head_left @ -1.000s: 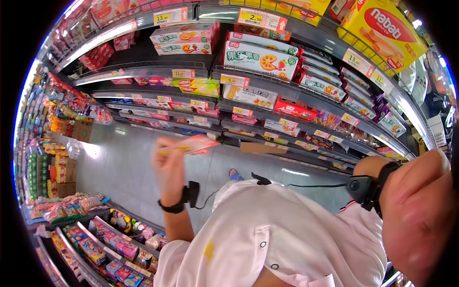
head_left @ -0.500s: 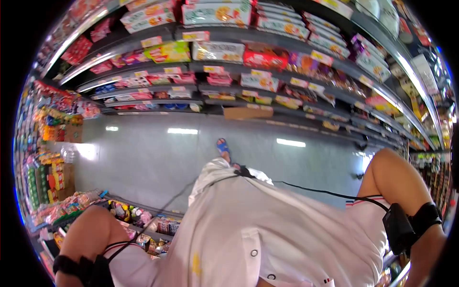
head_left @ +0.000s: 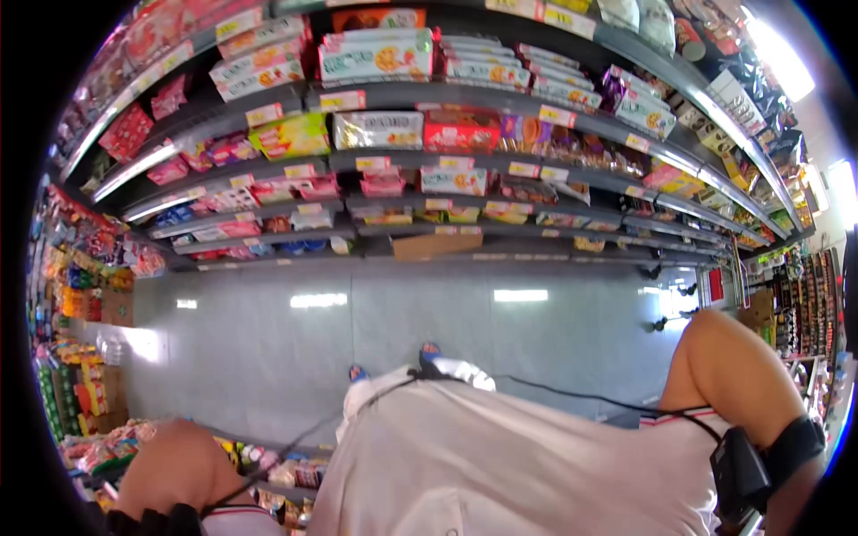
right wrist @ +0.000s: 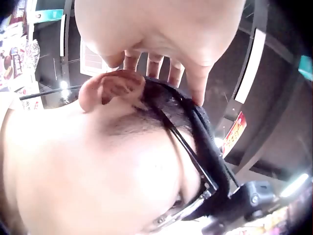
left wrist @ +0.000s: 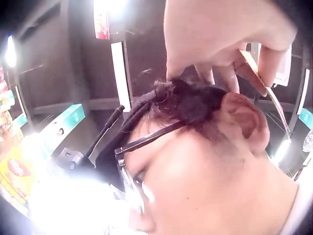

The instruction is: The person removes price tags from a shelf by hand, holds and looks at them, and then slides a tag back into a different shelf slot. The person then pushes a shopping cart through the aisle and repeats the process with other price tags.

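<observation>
At the top of the left wrist view, my left hand (left wrist: 230,29) is raised to the side of the head, its fingertips at the dark head strap (left wrist: 195,100). A thin card (left wrist: 276,105), seen nearly edge-on, is gripped between its fingers near the ear. In the right wrist view my right hand (right wrist: 161,29) reaches over the other side of the head with fairly straight, spread fingers that touch the hair and strap (right wrist: 203,132); no held item shows. The head view shows both raised arms but neither hand.
Shelves of packaged biscuits (head_left: 375,58) run across the head view, with a brown cardboard piece (head_left: 438,246) at the lowest shelf. Grey floor (head_left: 402,304) lies below. More goods stand at the left and behind the body. Black cables cross the shirt (head_left: 429,456).
The left hand, in front with the card a second ago, has gone up to the head. The right arm has also moved back and up. The head view has shifted, showing more floor and both feet.
</observation>
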Tool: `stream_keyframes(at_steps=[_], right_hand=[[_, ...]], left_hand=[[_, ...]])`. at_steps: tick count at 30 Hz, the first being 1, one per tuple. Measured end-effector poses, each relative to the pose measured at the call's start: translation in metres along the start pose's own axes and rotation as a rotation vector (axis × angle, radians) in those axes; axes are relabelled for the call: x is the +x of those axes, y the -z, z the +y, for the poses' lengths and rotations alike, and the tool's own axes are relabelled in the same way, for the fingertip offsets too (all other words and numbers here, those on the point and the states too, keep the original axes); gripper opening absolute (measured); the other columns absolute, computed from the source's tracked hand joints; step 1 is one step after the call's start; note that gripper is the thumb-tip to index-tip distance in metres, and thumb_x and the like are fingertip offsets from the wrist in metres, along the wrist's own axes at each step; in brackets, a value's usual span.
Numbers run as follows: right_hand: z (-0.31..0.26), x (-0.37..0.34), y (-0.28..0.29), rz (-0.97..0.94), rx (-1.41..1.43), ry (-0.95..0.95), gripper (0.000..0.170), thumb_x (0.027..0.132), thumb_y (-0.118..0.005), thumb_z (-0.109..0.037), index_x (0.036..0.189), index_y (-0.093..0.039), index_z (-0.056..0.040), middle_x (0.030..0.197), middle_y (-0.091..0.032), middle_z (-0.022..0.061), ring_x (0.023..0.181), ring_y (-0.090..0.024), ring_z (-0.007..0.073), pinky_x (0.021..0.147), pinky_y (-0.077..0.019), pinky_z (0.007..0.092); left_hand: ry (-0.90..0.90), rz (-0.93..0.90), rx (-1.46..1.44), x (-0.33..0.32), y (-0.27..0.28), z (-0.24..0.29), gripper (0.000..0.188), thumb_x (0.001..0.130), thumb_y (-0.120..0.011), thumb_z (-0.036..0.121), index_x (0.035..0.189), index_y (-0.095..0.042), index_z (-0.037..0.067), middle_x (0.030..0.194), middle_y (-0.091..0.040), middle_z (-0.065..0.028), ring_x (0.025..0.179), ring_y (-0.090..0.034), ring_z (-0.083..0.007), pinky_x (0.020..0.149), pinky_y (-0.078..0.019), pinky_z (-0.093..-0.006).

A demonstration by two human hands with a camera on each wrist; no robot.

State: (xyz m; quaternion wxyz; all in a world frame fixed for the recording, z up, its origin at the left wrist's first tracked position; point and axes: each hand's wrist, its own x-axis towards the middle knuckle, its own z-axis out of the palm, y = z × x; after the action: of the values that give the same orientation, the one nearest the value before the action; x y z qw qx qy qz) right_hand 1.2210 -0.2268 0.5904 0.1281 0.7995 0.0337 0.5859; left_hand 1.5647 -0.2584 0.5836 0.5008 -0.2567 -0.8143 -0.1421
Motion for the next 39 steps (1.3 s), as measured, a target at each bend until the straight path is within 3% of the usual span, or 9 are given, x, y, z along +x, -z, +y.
stream_keyframes(at_steps=[12, 25, 29, 30, 31, 35, 37, 38, 39], right_hand=[[-0.025, 0.053, -0.133, -0.018, -0.02, -0.035, 0.032, 0.098, -0.052, -0.041, 0.091, -0.066, -0.0124, 0.081, -0.061, 0.0049, 0.073, -0.059, 0.0232, 0.054, -0.0429, 0.0318], [-0.024, 0.082, -0.174, 0.064, 0.04, -0.036, 0.036, 0.098, -0.05, -0.045, 0.089, -0.065, -0.0141, 0.08, -0.06, 0.0033, 0.072, -0.057, 0.0222, 0.051, -0.041, 0.0308], [-0.021, 0.072, -0.173, 0.17, 0.011, -0.178, 0.037, 0.099, -0.049, -0.046, 0.088, -0.065, -0.0146, 0.079, -0.059, 0.0028, 0.071, -0.057, 0.0219, 0.05, -0.0404, 0.0305], [-0.016, 0.066, -0.182, 0.109, 0.005, -0.274, 0.037, 0.099, -0.049, -0.046, 0.088, -0.065, -0.0147, 0.079, -0.059, 0.0027, 0.071, -0.057, 0.0218, 0.05, -0.0402, 0.0305], [-0.005, 0.065, -0.196, -0.189, -0.068, -0.296, 0.017, 0.096, -0.061, -0.031, 0.086, -0.064, -0.0181, 0.082, -0.063, 0.0017, 0.072, -0.06, 0.0201, 0.051, -0.0454, 0.0304], [0.005, 0.055, -0.22, -0.486, -0.136, -0.012, 0.017, 0.083, -0.069, -0.023, 0.098, -0.072, -0.0147, 0.082, -0.061, -0.0024, 0.066, -0.057, 0.0145, 0.054, -0.0451, 0.0258], [0.003, 0.06, -0.244, -0.426, 0.267, -0.184, 0.013, 0.086, -0.069, -0.017, 0.097, -0.067, -0.0109, 0.084, -0.06, 0.0025, 0.072, -0.057, 0.0183, 0.06, -0.0454, 0.0287], [0.005, 0.074, -0.263, -0.324, 0.64, -0.373, 0.012, 0.088, -0.068, -0.016, 0.094, -0.062, -0.007, 0.087, -0.059, 0.0066, 0.079, -0.057, 0.0228, 0.067, -0.0464, 0.033], [0.004, 0.077, -0.263, -0.25, 0.711, -0.417, 0.013, 0.089, -0.067, -0.015, 0.094, -0.059, -0.0059, 0.088, -0.059, 0.0078, 0.081, -0.057, 0.0239, 0.069, -0.0463, 0.0341]], left_hand=[[0.025, 0.156, 0.041, -0.073, 0.087, 0.095, 0.028, 0.094, -0.065, 0.019, 0.116, -0.054, 0.006, 0.126, -0.057, -0.0146, 0.119, -0.059, -0.0279, 0.102, -0.0452, -0.0481], [0.104, 0.347, 0.134, -0.106, 0.121, 0.16, 0.023, 0.095, -0.063, 0.023, 0.11, -0.057, 0.005, 0.121, -0.061, -0.0162, 0.116, -0.061, -0.0306, 0.108, -0.0414, -0.0531], [0.226, 0.545, 0.112, -0.132, 0.109, 0.161, 0.023, 0.095, -0.063, 0.024, 0.108, -0.058, 0.005, 0.12, -0.062, -0.0167, 0.115, -0.061, -0.0314, 0.11, -0.0402, -0.0547], [0.299, 0.628, 0.086, -0.143, 0.102, 0.159, 0.023, 0.095, -0.063, 0.024, 0.107, -0.058, 0.005, 0.119, -0.063, -0.0168, 0.115, -0.061, -0.0316, 0.111, -0.0399, -0.055], [0.367, 0.698, 0.07, -0.153, 0.094, 0.153, 0.023, 0.096, -0.062, 0.024, 0.107, -0.059, 0.005, 0.119, -0.063, -0.0169, 0.115, -0.061, -0.0319, 0.111, -0.0396, -0.0554], [0.703, 0.978, 0.0, -0.198, 0.052, 0.124, 0.023, 0.096, -0.062, 0.026, 0.105, -0.06, 0.005, 0.117, -0.064, -0.0174, 0.114, -0.062, -0.0327, 0.113, -0.0384, -0.057], [0.865, 1.076, -0.045, -0.214, 0.031, 0.111, 0.024, 0.092, -0.068, 0.026, 0.095, -0.056, 0.006, 0.12, -0.062, -0.0242, 0.114, -0.062, -0.0386, 0.11, -0.0404, -0.0583], [0.958, 1.12, -0.079, -0.218, 0.022, 0.108, 0.026, 0.09, -0.071, 0.026, 0.09, -0.054, 0.006, 0.122, -0.062, -0.0277, 0.114, -0.063, -0.0415, 0.108, -0.0415, -0.0589], [0.978, 1.115, -0.092, -0.218, 0.017, 0.105, 0.028, 0.091, -0.071, 0.027, 0.09, -0.053, 0.005, 0.122, -0.062, -0.0276, 0.114, -0.063, -0.041, 0.107, -0.0427, -0.0573]])
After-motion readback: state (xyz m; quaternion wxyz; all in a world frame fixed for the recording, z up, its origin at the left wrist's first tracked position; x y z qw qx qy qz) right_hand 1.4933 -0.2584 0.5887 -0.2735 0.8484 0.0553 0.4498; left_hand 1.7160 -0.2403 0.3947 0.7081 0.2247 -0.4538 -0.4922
